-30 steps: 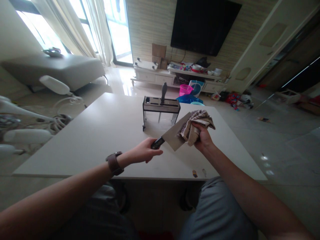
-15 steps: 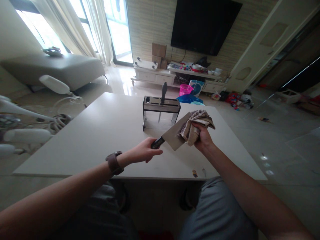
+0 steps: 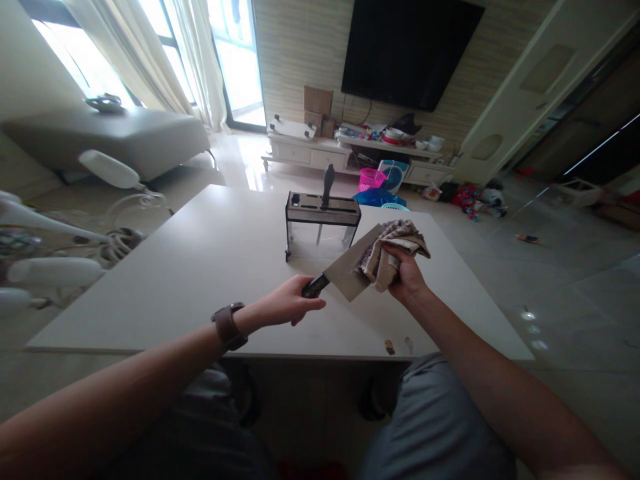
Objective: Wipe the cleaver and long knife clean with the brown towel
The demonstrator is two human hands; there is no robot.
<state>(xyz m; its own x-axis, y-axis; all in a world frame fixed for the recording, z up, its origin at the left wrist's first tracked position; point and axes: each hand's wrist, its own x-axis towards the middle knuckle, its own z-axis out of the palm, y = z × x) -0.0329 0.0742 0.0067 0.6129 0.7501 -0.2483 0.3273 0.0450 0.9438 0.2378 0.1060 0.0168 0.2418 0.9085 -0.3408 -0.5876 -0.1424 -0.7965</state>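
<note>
My left hand is closed around the black handle of a cleaver, whose broad grey blade points up and to the right. In my right hand is a bunched brown and beige cloth. The cloth lies over the far end of the blade and hides it. Behind the blade, a knife block with a dark slotted top and clear sides stands on the white table. One dark-handled knife is upright in its slot.
Two small stickers are at the table's near edge. Beyond the far edge are a pink basket and a blue tub. A low white cabinet stands by the wall. White chairs are at the left.
</note>
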